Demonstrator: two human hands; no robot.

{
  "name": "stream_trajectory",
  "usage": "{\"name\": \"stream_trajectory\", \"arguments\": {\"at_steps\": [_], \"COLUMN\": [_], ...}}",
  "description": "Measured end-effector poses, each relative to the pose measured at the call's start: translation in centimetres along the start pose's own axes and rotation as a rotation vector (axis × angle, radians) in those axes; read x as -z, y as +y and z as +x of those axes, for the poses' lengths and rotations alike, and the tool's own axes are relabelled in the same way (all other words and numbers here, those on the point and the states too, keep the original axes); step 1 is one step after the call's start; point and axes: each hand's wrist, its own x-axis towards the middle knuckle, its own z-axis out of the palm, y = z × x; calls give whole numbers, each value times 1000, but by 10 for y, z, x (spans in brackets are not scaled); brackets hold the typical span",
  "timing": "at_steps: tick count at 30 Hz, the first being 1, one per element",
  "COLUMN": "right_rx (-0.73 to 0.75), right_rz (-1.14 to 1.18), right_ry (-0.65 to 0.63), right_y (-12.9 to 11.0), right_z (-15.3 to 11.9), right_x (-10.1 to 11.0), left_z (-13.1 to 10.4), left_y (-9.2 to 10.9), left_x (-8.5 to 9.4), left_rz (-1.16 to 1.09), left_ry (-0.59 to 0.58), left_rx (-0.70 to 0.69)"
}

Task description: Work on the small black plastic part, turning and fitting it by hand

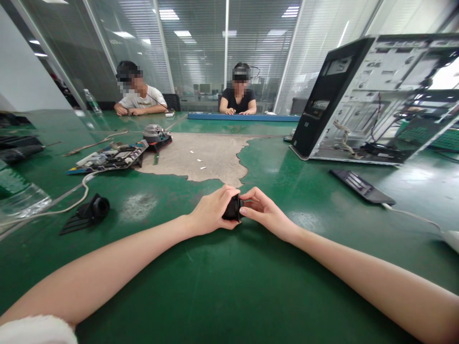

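Note:
A small black plastic part (233,209) sits between my hands, just above or on the green tabletop; its exact kind is not clear. My left hand (214,210) wraps round its left side, fingers over the top and thumb low. From the right, my right hand (263,211) pinches the part's edge with thumb and fingertips. Some of the part is hidden behind the fingers. Off to the left lies another black piece (93,210) with a round opening and a slotted flat base.
At the left are a circuit board (111,157), a cable and a clear plastic bottle (21,196). An open computer case (358,105) stands at the right, near a black phone (362,186) with a white cable. Two people (238,93) sit across the green table (201,296).

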Motion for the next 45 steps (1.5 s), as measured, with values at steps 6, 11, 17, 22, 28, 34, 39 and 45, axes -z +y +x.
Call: {"name": "stream_trajectory", "arguments": {"at_steps": [6,11,17,22,28,34,39,45], "right_rx": [-20,5,24,59,-67,-109,-43,-48], "right_rz": [-34,53,-9,-119,-242,-85,-6,-12], "right_ry": [25,-43,18,131,344,174,60,78], "right_y": [2,2,1,2,9,4,1,1], "right_z": [1,0,-1,-3,0,3,3,-1], "right_x": [-2,1,-1,1,19,9,-2,0], "left_z": [1,0,2,-1,-19,-15,-1,1], "left_y": [2,2,1,1,-23,-20,3,6], "left_x": [1,0,-2,3,22,19,2,0], "left_rz": [77,62,-26,-24,-84,-46,-120,-131], "left_ry": [-4,19,-25,-27,-33,-10,-49,-39], "left_rx": [-26,-19,-31,70,380,231,10,-103]}}
